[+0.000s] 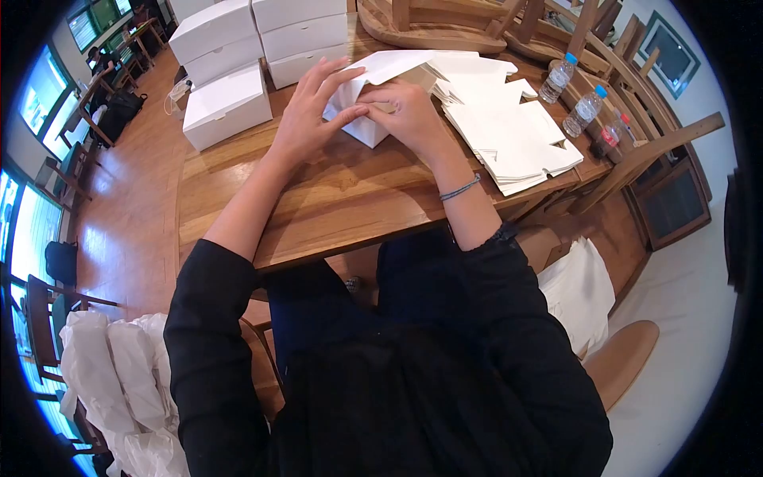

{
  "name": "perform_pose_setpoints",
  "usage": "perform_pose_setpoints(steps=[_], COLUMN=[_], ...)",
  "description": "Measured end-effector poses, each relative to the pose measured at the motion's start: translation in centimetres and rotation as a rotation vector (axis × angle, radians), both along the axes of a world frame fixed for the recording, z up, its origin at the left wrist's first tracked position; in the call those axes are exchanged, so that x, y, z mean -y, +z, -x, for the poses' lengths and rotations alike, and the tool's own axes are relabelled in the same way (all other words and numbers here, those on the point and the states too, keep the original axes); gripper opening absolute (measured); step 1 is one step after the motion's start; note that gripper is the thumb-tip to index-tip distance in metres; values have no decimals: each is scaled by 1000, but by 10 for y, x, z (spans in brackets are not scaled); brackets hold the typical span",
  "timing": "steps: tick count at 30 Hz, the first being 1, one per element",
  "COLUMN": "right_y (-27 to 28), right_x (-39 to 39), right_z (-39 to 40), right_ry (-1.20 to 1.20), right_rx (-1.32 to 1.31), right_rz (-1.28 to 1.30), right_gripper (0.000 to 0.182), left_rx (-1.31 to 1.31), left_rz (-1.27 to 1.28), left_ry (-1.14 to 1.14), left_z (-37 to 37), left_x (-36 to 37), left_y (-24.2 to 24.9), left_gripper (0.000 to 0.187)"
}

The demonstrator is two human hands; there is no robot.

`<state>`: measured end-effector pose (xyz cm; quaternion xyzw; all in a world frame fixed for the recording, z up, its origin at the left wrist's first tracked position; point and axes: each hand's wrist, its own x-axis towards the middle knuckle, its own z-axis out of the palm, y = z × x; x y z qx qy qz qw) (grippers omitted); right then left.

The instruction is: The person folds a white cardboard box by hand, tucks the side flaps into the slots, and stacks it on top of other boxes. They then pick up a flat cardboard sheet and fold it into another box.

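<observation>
A partly folded white cardboard box point(370, 132) sits on the wooden table in front of me, its flap point(389, 63) standing up and its inner side brownish. My left hand point(314, 103) is at the box's left side, fingers spread along it and thumb bent toward the near corner. At that same corner my right hand point(407, 115) pinches the box edge with thumb and curled fingers. The two thumbs nearly meet; the exact fold between them is hidden. Flat white box blanks point(509, 131) lie stacked just right of my right hand.
Finished white boxes point(226, 103) are stacked at the table's point(318, 215) back left. Plastic bottles point(584, 110) stand at the right edge. Upturned wooden chairs point(445, 20) lie behind. White plastic bags point(119, 374) are at lower left. People sit at a far desk point(91, 99).
</observation>
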<state>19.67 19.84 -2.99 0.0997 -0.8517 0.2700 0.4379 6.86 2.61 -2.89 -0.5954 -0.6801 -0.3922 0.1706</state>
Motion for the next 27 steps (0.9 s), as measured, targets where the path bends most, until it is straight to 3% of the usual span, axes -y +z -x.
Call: perform_pose_setpoints(steps=[3,6,10,13,16,22,27], right_y=[3,7,14,15,6,8,10], right_x=[-2,-13,-23,-23,-33,-29,-28], right_z=[-9,-13,-12,-8,0,-7,-11], right_ry=[68,43,-305,-517,-602,-381,-392], right_rx=[66,-170,-430,-428,-339,-170,-17], right_rz=[153,229,290,300,263,562,577], right_gripper=[15,18,19,17,20,20,22], left_rx=[47,101,100,64,207,342,341], left_rz=[25,34,19,-27,-57,18,-30], left_ry=[4,8,-29,-60,-61,28,35], left_z=[6,11,9,17,18,9,17], left_x=[0,1,4,3,4,10,13], left_y=[-3,-4,2,3,1,11,10], left_gripper=[53,51,44,41,40,40,42])
